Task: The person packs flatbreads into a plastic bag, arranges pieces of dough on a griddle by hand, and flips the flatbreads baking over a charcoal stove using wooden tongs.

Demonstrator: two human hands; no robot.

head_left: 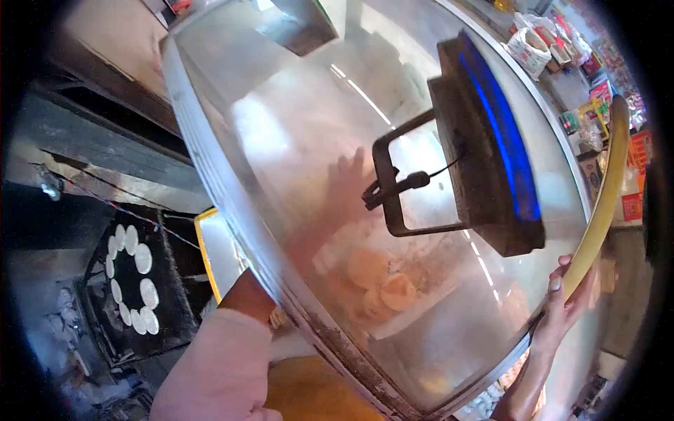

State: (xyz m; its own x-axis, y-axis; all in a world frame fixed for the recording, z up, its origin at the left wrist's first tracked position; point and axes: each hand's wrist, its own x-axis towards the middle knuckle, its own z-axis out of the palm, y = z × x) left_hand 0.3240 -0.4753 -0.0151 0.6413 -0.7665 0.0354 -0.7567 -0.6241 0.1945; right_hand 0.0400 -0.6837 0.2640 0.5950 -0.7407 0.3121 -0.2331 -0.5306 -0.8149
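My left hand is hazy behind the glass of a metal-framed case, its fingers apart with nothing visible in them. The left arm, in a pink sleeve, passes behind the frame's edge. Below that hand, several round, flat, bread-like pieces lie inside the case. On the right, my right hand grips the lower end of a long curved yellowish piece, which looks like a rim seen edge-on. The right wrist is close to the case's lower right edge.
A dark lamp-like box with a blue stripe and bracket sits at the glass. At left, pale round discs form a ring on a black surface. A yellow-edged panel stands between. Bags and packets fill the upper right.
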